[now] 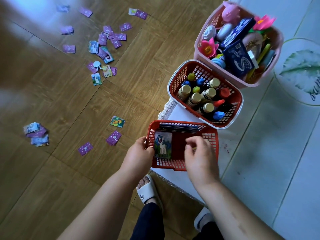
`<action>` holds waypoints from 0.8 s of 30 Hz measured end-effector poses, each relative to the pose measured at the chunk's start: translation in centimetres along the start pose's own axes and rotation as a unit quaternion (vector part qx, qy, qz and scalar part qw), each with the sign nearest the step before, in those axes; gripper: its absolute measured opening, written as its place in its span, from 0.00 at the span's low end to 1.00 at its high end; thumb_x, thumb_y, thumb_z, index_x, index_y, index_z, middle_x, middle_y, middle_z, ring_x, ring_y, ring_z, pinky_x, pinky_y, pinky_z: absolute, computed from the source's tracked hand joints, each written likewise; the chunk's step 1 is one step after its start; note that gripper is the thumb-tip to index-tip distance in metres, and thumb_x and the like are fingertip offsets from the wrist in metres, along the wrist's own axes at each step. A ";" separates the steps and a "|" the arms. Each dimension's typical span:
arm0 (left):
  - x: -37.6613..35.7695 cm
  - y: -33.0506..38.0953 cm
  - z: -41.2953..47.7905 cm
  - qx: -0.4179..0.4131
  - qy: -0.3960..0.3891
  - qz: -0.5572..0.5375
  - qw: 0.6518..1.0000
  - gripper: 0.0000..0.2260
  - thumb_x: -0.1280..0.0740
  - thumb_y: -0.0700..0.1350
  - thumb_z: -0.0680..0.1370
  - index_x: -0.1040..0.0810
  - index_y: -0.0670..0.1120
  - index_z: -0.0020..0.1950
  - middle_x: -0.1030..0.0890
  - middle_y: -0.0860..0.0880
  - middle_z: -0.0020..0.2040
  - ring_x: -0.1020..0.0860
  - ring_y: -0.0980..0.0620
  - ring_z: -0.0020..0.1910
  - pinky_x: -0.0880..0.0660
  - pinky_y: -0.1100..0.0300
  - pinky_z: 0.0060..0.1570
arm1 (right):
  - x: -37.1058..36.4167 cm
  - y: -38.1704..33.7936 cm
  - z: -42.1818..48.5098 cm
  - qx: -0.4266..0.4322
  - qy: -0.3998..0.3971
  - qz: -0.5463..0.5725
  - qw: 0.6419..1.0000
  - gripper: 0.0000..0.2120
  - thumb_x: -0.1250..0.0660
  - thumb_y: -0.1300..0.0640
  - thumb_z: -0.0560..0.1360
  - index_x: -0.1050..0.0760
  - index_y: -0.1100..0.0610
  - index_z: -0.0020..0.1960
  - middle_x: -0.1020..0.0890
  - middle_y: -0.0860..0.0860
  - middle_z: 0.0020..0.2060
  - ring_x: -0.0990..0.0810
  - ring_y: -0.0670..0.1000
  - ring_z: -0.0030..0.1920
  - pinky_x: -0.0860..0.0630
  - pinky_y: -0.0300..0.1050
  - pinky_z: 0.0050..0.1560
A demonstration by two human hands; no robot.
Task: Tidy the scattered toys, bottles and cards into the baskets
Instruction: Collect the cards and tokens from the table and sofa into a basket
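Observation:
A small red basket stands on the near end of a low white table. A pony picture card stands against its left inner wall, and dark cards lie along its far wall. My left hand pinches the pony card at its left edge, by the basket rim. My right hand hovers over the basket's right half with fingers loosely curled and nothing visible in them. Several purple-backed and picture cards lie scattered on the wooden floor to the left.
A larger red basket behind holds several bottles with gold and coloured caps. Farther back, a pink basket is full of toys and blue boxes. More card piles lie at floor left. My slippered feet stand at the table's near edge.

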State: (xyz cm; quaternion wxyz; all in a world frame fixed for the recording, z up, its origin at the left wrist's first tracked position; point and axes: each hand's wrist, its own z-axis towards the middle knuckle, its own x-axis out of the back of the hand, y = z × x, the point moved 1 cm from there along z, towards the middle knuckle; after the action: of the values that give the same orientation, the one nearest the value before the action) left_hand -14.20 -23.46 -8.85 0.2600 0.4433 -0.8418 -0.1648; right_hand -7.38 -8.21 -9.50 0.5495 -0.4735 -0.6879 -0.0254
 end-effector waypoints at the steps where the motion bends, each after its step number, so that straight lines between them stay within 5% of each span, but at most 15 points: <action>1: 0.0 0.0 0.0 -0.006 -0.003 0.022 1.000 0.20 0.40 0.42 0.82 0.35 0.48 0.75 0.24 0.55 0.49 0.24 0.62 0.41 0.24 0.62 0.39 | 0.7 0.7 -0.2 -0.004 0.068 -0.023 0.997 0.08 0.36 0.57 0.77 0.26 0.52 0.56 0.26 0.51 0.57 0.27 0.52 0.57 0.28 0.42 0.48; 3: 0.0 0.2 -0.1 -0.015 -0.008 0.050 0.999 0.19 0.40 0.42 0.82 0.33 0.48 0.73 0.24 0.56 0.46 0.21 0.58 0.43 0.20 0.55 0.46 | 1.4 3.0 -0.1 -0.083 0.124 -0.059 0.987 0.14 0.34 0.57 0.76 0.28 0.57 0.61 0.27 0.58 0.60 0.29 0.58 0.60 0.27 0.51 0.53; 5: 0.0 1.0 -0.2 -0.022 -0.016 0.064 0.998 0.17 0.41 0.42 0.82 0.31 0.47 0.71 0.22 0.54 0.47 0.19 0.53 0.48 0.20 0.49 0.53 | 1.7 5.2 0.2 -0.186 0.065 -0.061 0.979 0.17 0.36 0.55 0.78 0.30 0.59 0.64 0.25 0.59 0.60 0.26 0.60 0.58 0.26 0.53 0.53; 8: -0.3 2.4 0.7 -0.039 -0.023 0.093 0.995 0.18 0.41 0.41 0.81 0.32 0.49 0.71 0.20 0.50 0.53 0.19 0.49 0.51 0.20 0.47 0.54 | 0.8 6.9 0.0 -0.239 -0.026 -0.046 0.970 0.07 0.40 0.55 0.80 0.26 0.58 0.52 0.18 0.55 0.46 0.22 0.55 0.40 0.27 0.44 0.36; 11: -0.3 3.8 1.9 -0.066 -0.031 0.123 0.990 0.20 0.41 0.40 0.79 0.32 0.51 0.70 0.19 0.47 0.58 0.19 0.47 0.52 0.21 0.50 0.54 | 0.4 6.9 -0.2 -0.261 -0.040 -0.024 0.964 0.11 0.41 0.52 0.80 0.26 0.58 0.51 0.19 0.54 0.41 0.25 0.52 0.34 0.34 0.39 0.29; 13: -0.5 4.5 2.1 -0.061 -0.049 0.115 0.990 0.21 0.41 0.39 0.78 0.32 0.52 0.70 0.18 0.48 0.56 0.18 0.49 0.51 0.20 0.51 0.54 | 1.0 6.4 0.4 -0.262 0.005 0.010 0.965 0.14 0.41 0.48 0.79 0.26 0.57 0.56 0.18 0.55 0.46 0.21 0.58 0.43 0.26 0.43 0.38; 16: -0.6 4.7 2.2 -0.054 -0.049 0.123 0.990 0.21 0.40 0.40 0.79 0.32 0.53 0.72 0.19 0.51 0.55 0.18 0.50 0.52 0.21 0.51 0.55 | 3.6 5.1 3.2 -0.248 0.070 0.086 0.962 0.20 0.42 0.50 0.80 0.33 0.58 0.69 0.23 0.58 0.63 0.25 0.60 0.62 0.29 0.49 0.57; 19: -0.8 3.9 2.5 -0.076 -0.015 0.183 0.980 0.25 0.38 0.42 0.79 0.38 0.55 0.75 0.20 0.50 0.60 0.20 0.49 0.54 0.21 0.51 0.53 | 5.4 4.2 7.7 -0.254 0.046 0.133 0.957 0.23 0.41 0.51 0.80 0.35 0.59 0.71 0.26 0.59 0.67 0.27 0.60 0.65 0.31 0.49 0.62; 22: -1.1 2.6 3.1 -0.071 -0.002 0.232 0.970 0.25 0.40 0.46 0.80 0.40 0.57 0.77 0.19 0.49 0.58 0.19 0.46 0.52 0.21 0.50 0.47 | 5.2 4.2 10.7 -0.261 0.007 0.177 0.949 0.18 0.36 0.51 0.73 0.29 0.57 0.61 0.20 0.59 0.57 0.21 0.60 0.54 0.23 0.51 0.55; 24: -1.2 2.0 3.3 -0.035 -0.012 0.170 0.985 0.22 0.42 0.44 0.81 0.37 0.57 0.75 0.16 0.48 0.50 0.16 0.45 0.45 0.19 0.47 0.44 | 5.1 4.2 11.3 -0.264 -0.001 0.204 0.943 0.15 0.36 0.54 0.71 0.28 0.57 0.56 0.19 0.56 0.51 0.19 0.57 0.45 0.20 0.44 0.39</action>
State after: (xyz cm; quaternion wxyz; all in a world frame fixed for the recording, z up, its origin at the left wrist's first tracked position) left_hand -16.83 -21.19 -10.84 0.2892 0.2821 -0.9020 -0.1526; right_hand -12.52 3.61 -12.03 0.3977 -0.7316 -0.5457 -0.0934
